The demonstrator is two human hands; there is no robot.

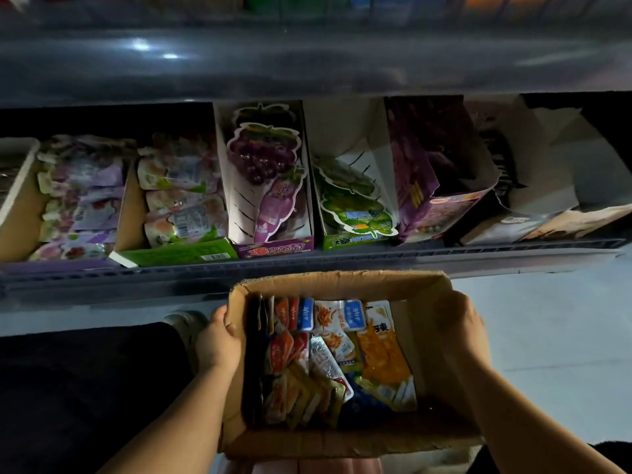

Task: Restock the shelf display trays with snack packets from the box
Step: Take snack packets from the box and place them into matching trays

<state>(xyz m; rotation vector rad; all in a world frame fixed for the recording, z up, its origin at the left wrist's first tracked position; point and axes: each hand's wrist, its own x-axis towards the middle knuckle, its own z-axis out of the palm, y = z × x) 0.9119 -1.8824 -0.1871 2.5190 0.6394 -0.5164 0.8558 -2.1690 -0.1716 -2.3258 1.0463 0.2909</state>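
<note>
An open cardboard box [342, 280] sits low in the centre of the head view, filled with several small orange, red, blue and white snack packets [342, 350]. My left hand [217, 340] grips the box's left wall, thumb over the rim. My right hand [461, 326] holds the right wall. Behind the box, a low shelf carries a row of display trays: a purple grape tray [273, 248], a green grape tray [345, 239], a green-fronted tray of pouches [178, 256], and a purple tray at the right [441, 203] that looks nearly bare inside.
A brown tray of pale pouches [20, 213] stands at the far left. White torn cartons [547, 186] lie at the shelf's far right. A dark upper shelf [307, 63] overhangs the trays. Pale floor [547, 319] lies to the right; dark clothing [85, 388] fills the lower left.
</note>
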